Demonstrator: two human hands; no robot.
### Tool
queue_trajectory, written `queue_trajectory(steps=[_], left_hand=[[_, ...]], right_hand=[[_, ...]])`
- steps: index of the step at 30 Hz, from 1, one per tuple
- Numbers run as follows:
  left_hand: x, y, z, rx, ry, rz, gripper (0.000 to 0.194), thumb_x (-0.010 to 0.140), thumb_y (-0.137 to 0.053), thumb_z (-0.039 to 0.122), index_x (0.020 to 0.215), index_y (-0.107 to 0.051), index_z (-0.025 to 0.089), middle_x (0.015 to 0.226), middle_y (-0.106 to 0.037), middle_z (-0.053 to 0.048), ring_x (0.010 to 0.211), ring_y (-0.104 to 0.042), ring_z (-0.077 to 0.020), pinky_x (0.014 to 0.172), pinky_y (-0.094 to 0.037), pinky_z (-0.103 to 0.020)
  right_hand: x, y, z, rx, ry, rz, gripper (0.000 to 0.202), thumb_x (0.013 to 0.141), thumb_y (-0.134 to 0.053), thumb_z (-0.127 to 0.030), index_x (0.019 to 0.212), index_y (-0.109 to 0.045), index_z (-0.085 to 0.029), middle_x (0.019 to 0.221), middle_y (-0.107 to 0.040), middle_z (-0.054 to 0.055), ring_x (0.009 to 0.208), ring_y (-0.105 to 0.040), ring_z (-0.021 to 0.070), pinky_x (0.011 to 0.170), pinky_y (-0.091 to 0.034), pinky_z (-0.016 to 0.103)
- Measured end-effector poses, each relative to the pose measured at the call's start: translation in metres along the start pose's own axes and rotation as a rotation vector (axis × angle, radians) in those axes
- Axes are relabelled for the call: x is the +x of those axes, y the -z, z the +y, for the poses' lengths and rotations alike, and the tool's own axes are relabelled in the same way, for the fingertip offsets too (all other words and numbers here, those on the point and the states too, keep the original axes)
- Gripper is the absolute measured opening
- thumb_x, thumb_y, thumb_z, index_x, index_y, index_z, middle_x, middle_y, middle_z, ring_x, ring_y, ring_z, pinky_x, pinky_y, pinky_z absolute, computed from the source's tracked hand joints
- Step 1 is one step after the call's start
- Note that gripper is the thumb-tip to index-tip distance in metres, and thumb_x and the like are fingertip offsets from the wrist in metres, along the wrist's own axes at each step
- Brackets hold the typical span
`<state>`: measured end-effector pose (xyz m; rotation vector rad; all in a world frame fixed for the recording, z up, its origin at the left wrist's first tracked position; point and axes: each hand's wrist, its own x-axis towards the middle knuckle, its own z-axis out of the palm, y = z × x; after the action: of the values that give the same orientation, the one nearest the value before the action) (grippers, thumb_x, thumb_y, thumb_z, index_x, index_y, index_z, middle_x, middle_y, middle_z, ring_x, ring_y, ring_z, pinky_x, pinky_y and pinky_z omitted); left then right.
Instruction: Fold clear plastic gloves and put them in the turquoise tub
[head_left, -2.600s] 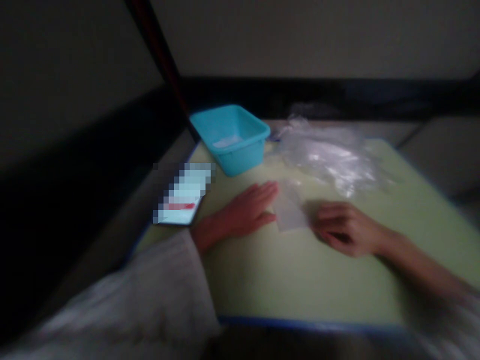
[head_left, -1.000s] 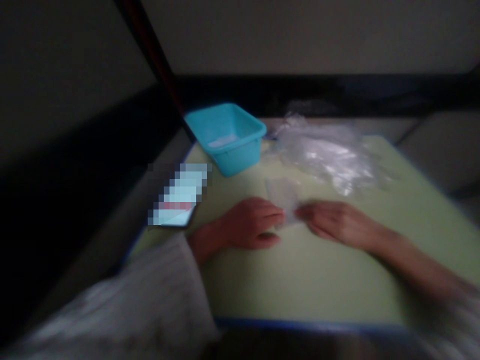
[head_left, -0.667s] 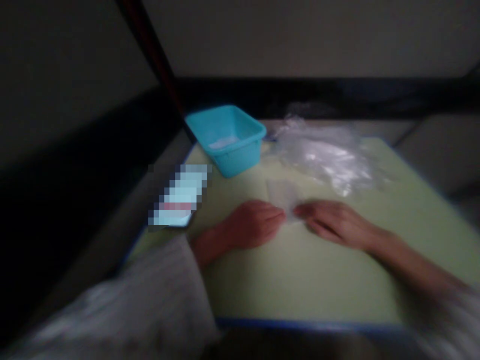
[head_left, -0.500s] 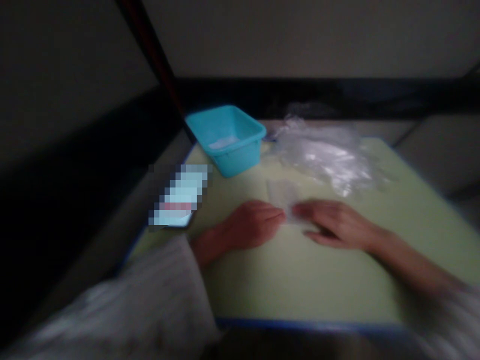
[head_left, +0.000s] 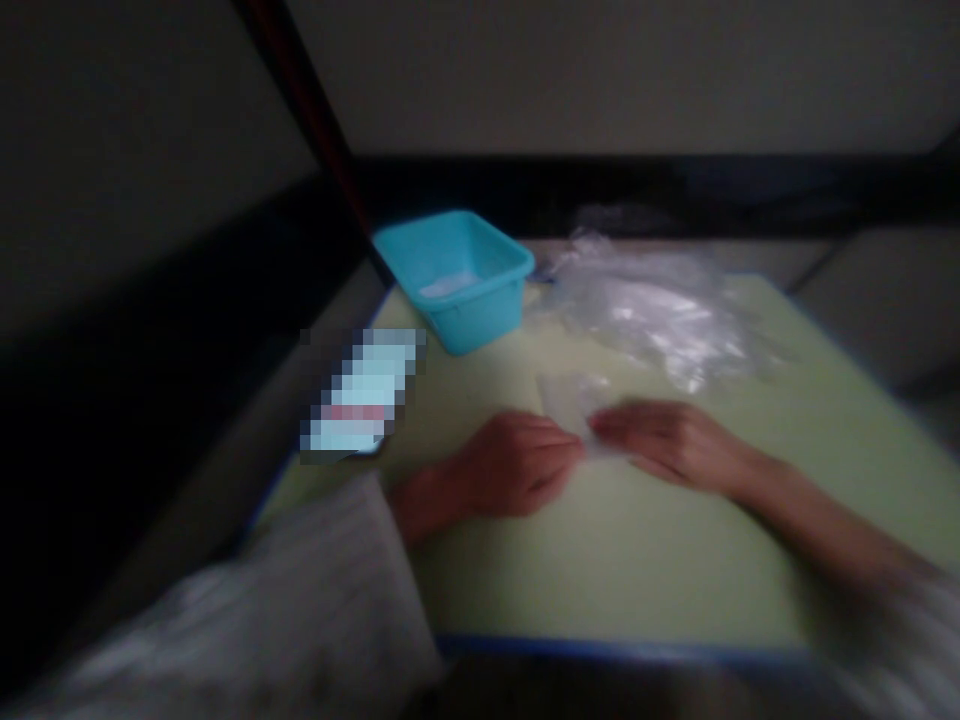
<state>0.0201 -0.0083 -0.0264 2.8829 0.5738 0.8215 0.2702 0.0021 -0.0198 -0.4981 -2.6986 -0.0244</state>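
A small clear plastic bag lies on the table between my hands, its far end pointing away from me. My left hand is closed, with its fingertips pinching the near left edge of the bag. On the other side, my right hand has its fingers pressed together on the bag's near right edge. The two sets of fingertips are close to each other. Blur hides the bag's finer detail, and I cannot tell whether anything is inside it.
A turquoise plastic basket with something whitish in it stands at the back left. Right of it lies a heap of clear plastic bags. A pixelated phone-like object rests at the left edge of the blue-edged, pale green table.
Both hands still hold the bag. My left hand has shifted slightly toward me and right, my right thumb has closed in against the fingers, and the bag has come slightly nearer.
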Motion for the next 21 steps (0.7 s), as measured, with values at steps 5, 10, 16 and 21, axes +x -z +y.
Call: queue_trajectory(steps=[5, 10, 16, 21], left_hand=[[-0.001, 0.001, -0.008, -0.161, 0.168, 0.023, 0.029, 0.077, -0.056, 0.026, 0.102, -0.066, 0.015, 0.103, -0.071, -0.009, 0.093, -0.066, -0.0201, 0.087, -0.051, -0.035], [0.0, -0.002, -0.014, -0.236, 0.337, 0.06, 0.025, 0.074, -0.062, 0.026, 0.095, -0.069, 0.016, 0.096, -0.072, -0.009, 0.089, -0.066, -0.0203, 0.084, -0.05, -0.034], [0.01, -0.002, -0.007, -0.312, 0.605, 0.062, 0.023, 0.078, -0.056, 0.022, 0.058, -0.064, 0.013, 0.054, -0.058, 0.002, 0.052, -0.052, -0.0095, 0.051, -0.036, -0.02], [0.011, -0.006, -0.008, -0.462, 0.776, 0.105, 0.021, 0.076, -0.055, 0.019, 0.059, -0.064, 0.012, 0.053, -0.056, 0.003, 0.054, -0.052, -0.0097, 0.049, -0.033, -0.018]], right_hand=[[-0.002, -0.001, 0.002, 0.101, -0.079, -0.006, 0.036, 0.097, -0.035, -0.03, 0.111, -0.062, -0.012, 0.111, -0.068, 0.014, 0.101, -0.065, 0.0224, 0.086, -0.054, 0.04], [-0.001, 0.001, 0.001, 0.231, -0.191, 0.006, 0.03, 0.096, -0.038, -0.027, 0.108, -0.062, -0.013, 0.104, -0.069, 0.012, 0.092, -0.066, 0.0199, 0.082, -0.051, 0.034], [0.007, 0.004, -0.002, 0.36, -0.389, 0.064, 0.029, 0.094, -0.043, -0.032, 0.081, -0.062, -0.015, 0.062, -0.058, 0.001, 0.053, -0.054, 0.0118, 0.05, -0.04, 0.022], [0.02, 0.001, -0.002, 0.528, -0.699, 0.116, 0.033, 0.09, -0.045, -0.038, 0.067, -0.054, -0.017, 0.053, -0.047, -0.003, 0.046, -0.043, 0.0093, 0.041, -0.03, 0.021]])
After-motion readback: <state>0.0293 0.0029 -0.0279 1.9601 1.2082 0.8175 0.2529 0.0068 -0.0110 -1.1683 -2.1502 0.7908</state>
